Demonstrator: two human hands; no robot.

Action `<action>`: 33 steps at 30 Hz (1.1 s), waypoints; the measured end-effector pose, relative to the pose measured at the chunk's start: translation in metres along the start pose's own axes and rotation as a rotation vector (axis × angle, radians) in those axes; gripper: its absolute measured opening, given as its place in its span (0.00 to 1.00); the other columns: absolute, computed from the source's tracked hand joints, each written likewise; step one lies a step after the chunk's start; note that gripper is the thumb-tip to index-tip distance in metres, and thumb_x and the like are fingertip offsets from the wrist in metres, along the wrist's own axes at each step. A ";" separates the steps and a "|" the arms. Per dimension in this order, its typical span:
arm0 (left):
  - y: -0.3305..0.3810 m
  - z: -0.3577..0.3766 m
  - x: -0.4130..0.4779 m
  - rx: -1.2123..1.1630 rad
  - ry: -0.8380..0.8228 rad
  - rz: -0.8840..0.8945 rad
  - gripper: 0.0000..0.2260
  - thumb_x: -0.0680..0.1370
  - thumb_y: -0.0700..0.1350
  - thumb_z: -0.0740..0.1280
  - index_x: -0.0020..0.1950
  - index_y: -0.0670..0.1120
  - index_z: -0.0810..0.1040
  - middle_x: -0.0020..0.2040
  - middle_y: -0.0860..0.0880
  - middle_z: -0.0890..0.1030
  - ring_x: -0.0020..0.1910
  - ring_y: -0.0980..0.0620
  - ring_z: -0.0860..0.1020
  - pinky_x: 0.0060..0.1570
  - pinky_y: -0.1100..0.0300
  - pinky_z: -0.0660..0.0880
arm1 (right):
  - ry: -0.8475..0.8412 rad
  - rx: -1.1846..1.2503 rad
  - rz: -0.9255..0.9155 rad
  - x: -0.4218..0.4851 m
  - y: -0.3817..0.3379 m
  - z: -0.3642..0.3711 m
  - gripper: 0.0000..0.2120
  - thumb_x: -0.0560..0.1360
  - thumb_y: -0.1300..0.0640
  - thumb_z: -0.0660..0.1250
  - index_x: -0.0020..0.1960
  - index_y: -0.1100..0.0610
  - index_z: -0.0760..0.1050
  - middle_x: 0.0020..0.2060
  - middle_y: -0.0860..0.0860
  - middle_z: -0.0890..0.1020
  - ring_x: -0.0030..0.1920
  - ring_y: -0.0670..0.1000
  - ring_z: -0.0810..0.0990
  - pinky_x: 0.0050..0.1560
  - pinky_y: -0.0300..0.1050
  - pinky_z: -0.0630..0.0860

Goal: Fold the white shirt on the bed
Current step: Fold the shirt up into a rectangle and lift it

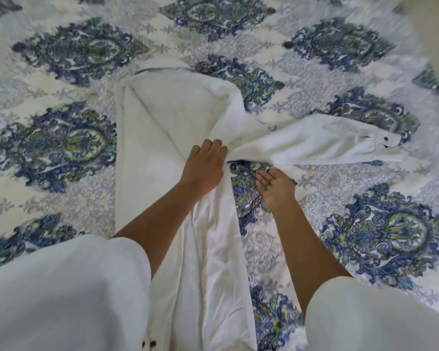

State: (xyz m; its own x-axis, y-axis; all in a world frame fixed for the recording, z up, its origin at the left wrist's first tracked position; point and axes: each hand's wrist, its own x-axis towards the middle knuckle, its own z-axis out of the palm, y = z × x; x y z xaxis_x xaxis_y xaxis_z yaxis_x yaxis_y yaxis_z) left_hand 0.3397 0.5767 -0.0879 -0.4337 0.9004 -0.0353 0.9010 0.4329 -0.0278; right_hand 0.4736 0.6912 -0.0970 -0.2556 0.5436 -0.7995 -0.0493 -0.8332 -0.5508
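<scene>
The person's left sleeve (61, 295) and right sleeve (378, 317), both white and loose, filled the bottom corners of the view, with a bare forearm reaching forward out of each. Between them the white shirt (167, 117) lay lengthwise on the bed (365, 224), running from the lower edge of the picture up past the middle. The bed's cover was a pale grey-and-white print with large blue and green medallions.

The shirt's left side was folded in over its body, giving a straight edge down that side, and the far end came to a soft, rounded fold. A long sleeve (314, 145) of the shirt stretched out to the right across the cover, ending in a cuff (383, 143) with a dark button (386, 139).

The left hand (204, 165) rested back-up on the shirt where that sleeve met the body. Its fingers (213, 145) were bent down at the knuckles into the cloth, tips hidden, and the creases of the fabric ran together under them, so the hand was gripping a bunch of the shirt. The right hand (276, 186) lay just to the right, over the bare cover below the sleeve. Its fingers (262, 177) were nearly straight and close together, holding nothing. Whether their tips touched the sleeve's lower edge could not be told. The outer parts of the picture were blurred.
</scene>
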 end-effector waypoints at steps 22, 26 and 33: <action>-0.157 -0.060 -0.039 -2.120 -0.056 -0.944 0.30 0.76 0.65 0.48 0.52 0.47 0.82 0.47 0.47 0.85 0.44 0.47 0.83 0.38 0.52 0.81 | -0.831 -1.587 -0.658 -0.085 0.062 0.179 0.21 0.78 0.55 0.62 0.67 0.64 0.68 0.66 0.61 0.72 0.67 0.60 0.69 0.66 0.48 0.64; -0.182 -0.044 -0.062 -1.759 -0.066 -1.214 0.29 0.77 0.67 0.51 0.62 0.46 0.72 0.54 0.47 0.76 0.52 0.47 0.75 0.55 0.48 0.69 | -0.938 -1.855 -0.481 -0.067 0.082 0.163 0.21 0.77 0.52 0.62 0.69 0.55 0.67 0.69 0.56 0.69 0.70 0.58 0.65 0.67 0.54 0.65; -0.142 -0.011 -0.050 -0.863 0.121 -0.809 0.16 0.73 0.42 0.69 0.60 0.42 0.76 0.62 0.43 0.74 0.63 0.44 0.69 0.64 0.55 0.62 | -0.071 -0.546 0.198 -0.024 0.044 0.136 0.15 0.78 0.51 0.61 0.37 0.59 0.71 0.26 0.54 0.78 0.27 0.50 0.72 0.34 0.42 0.71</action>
State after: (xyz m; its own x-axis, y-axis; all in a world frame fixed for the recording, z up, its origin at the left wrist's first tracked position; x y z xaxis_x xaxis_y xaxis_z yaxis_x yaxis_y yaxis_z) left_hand 0.2334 0.4711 -0.0716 -0.9175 0.3303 -0.2216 0.0945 0.7222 0.6852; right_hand 0.3459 0.6274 -0.0691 -0.2740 0.3594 -0.8921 0.5057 -0.7352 -0.4515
